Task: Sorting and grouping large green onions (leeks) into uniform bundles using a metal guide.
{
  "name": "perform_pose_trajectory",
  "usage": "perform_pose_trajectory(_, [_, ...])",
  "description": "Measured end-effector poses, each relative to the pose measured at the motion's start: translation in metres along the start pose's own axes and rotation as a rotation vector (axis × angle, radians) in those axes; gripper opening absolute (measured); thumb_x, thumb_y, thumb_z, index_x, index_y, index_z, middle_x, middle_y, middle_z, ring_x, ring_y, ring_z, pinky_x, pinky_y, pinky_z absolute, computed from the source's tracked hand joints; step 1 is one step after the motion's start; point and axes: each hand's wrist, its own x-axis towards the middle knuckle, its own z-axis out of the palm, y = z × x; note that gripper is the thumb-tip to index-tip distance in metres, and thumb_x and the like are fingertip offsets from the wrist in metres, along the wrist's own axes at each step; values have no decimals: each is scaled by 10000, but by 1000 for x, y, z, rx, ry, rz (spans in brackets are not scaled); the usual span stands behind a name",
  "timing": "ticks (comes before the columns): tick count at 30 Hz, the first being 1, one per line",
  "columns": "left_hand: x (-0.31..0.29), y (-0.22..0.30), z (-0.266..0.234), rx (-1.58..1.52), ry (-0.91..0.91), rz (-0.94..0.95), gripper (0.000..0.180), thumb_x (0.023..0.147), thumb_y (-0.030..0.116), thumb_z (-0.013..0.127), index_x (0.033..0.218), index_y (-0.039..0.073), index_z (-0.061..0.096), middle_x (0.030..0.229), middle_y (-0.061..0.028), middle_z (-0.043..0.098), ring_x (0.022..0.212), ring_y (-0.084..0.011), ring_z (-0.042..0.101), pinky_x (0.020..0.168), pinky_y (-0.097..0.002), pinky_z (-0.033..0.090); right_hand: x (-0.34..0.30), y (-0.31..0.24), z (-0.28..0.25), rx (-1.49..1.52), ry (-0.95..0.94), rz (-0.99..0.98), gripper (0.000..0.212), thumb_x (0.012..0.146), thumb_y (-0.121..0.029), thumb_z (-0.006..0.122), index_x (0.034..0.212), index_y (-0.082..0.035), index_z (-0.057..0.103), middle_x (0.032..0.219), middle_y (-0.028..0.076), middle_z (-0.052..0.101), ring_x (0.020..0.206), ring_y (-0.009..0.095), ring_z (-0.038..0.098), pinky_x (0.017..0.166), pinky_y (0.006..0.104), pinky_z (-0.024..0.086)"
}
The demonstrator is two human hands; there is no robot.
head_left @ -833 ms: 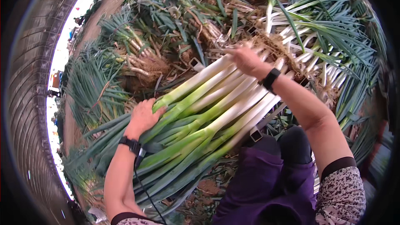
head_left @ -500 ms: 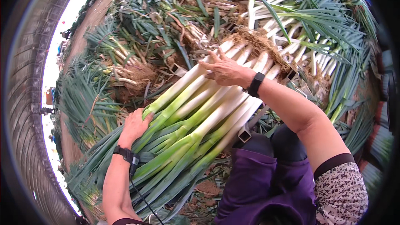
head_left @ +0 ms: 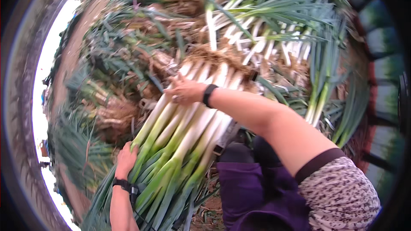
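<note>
A wide bunch of leeks (head_left: 182,139) lies slantwise before me, roots at the far end and green leaves towards my lower left. My left hand (head_left: 127,158) is closed round the outer left edge of the bunch, where the white shanks turn green; its fingertips are partly hidden. Across the upper white shanks lies my right hand (head_left: 187,92), its fingers spread and touching the leeks from above. Brown stringy roots (head_left: 216,57) fringe the bunch just beyond that hand. Under its right side, the end of a square metal tube (head_left: 218,150) sticks out.
Loose leeks (head_left: 265,36) with white shanks are piled at the far right. Rooty leeks (head_left: 113,117) and leafy trimmings cover the ground at left. A ribbed curved wall (head_left: 25,115) rises on the far left. Green-and-red material (head_left: 383,90) borders the right.
The view has swung, so the surroundings appear shifted, mostly leftward. Both hands keep about the same places on the bunch, the left at its edge and the right spread over the shanks.
</note>
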Motion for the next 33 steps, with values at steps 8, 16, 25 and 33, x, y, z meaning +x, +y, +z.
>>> perform_pose_trajectory(8, [24, -69, 20, -278, -70, 247, 314, 992, 182, 484, 1207, -41, 534, 1039, -215, 650, 964, -345, 622, 854, -395, 482, -66, -26, -50, 850, 430, 233, 331, 892, -260, 615, 1124, -27, 654, 970, 192, 691, 936, 381, 634, 845, 408, 505])
perform_pose_trajectory(16, [25, -12, -9, -424, 86, 55, 321, 967, 56, 506, 1275, -3, 570, 1146, -218, 637, 1019, -319, 620, 861, -387, 488, -587, 1, 138, 779, 988, 1724, 236, 838, -205, 600, 809, 11, 690, 792, 202, 683, 729, 324, 674, 665, 373, 535])
perform_pose_trajectory(25, [-117, 187, -24, -107, 450, 304, 266, 947, 123, 620, 1139, -60, 651, 1054, -185, 687, 922, -267, 656, 824, -345, 518, -652, -43, 199, 610, 529, 2044, 360, 805, -343, 706, 958, -17, 699, 972, 240, 684, 963, 349, 663, 842, 412, 516])
perform_pose_trajectory(33, [-167, 318, 20, -99, 353, 517, 152, 947, 14, 575, 976, -81, 691, 892, -163, 717, 786, -233, 684, 719, -317, 541, -634, -24, 195, 499, 419, 2052, 371, 804, -322, 670, 1006, -11, 645, 1059, 250, 651, 1041, 404, 616, 896, 445, 498])
